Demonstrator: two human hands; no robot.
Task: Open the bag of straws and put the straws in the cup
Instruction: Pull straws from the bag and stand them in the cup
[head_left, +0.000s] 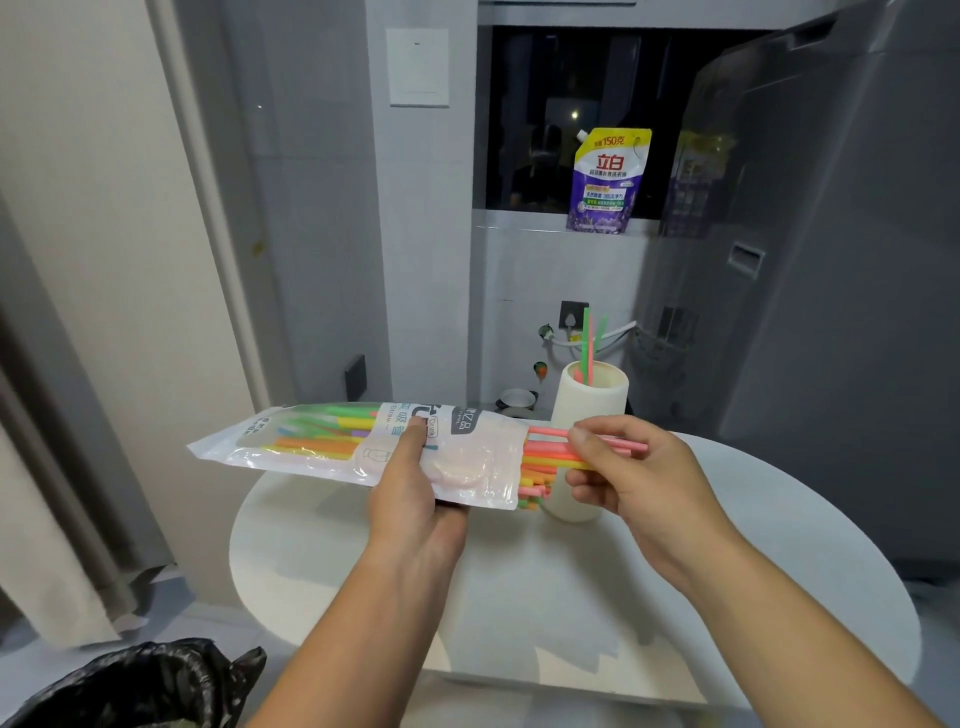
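left hand (410, 499) clamps bag (363, 447), right hand (631, 475) pinches straws (545, 457) at its 3 o'clock mouth; loose neighbours may spill beside cup (589, 415)

I see the clear straw bag (358, 447) lying level, open rightward, coloured straws (540, 457) protruding; white cup (589, 410) upright behind, holding three.

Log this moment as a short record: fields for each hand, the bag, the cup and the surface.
left hand: holds the straw bag around its middle, thumb on top
right hand: pinches a few pink straws sticking out of the bag's open end
straw bag: open at its right end, roughly level above the table, many straws inside
cup: white, upright, already holds a few straws
table: round, white
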